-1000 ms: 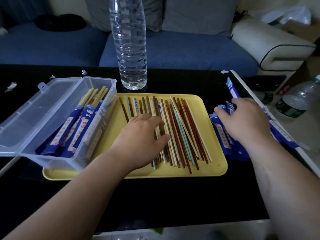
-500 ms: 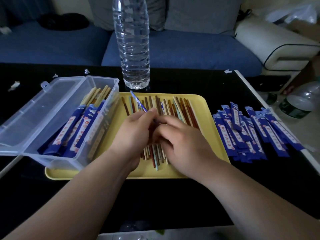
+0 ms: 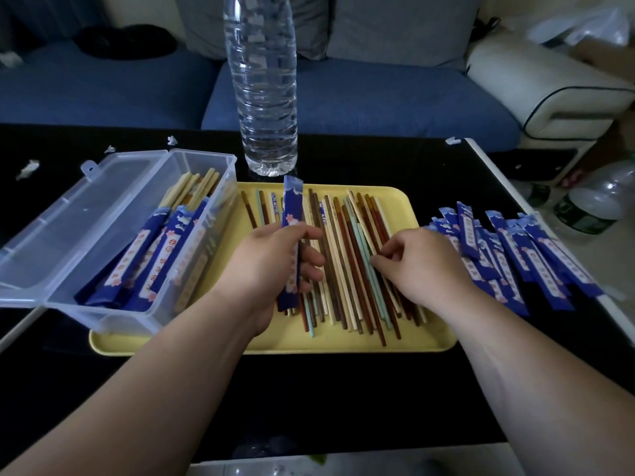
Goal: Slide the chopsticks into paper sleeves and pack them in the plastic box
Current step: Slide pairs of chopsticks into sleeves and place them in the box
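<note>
At centre frame the left hand (image 3: 275,262) grips a blue paper sleeve (image 3: 292,201) over the yellow tray (image 3: 309,341), fingers curled round it. Just to its right, the right hand (image 3: 422,266) pinches at the loose chopsticks (image 3: 343,269) lying on the tray, thumb and forefinger curled. Spare sleeves (image 3: 515,255) lie at right. The open plastic box (image 3: 103,317), holding sleeved pairs, sits at left. A water bottle (image 3: 264,80) stands beyond, top centre.

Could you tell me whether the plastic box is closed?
No, its lid lies swung open beside the box, showing sleeved chopsticks inside.
</note>
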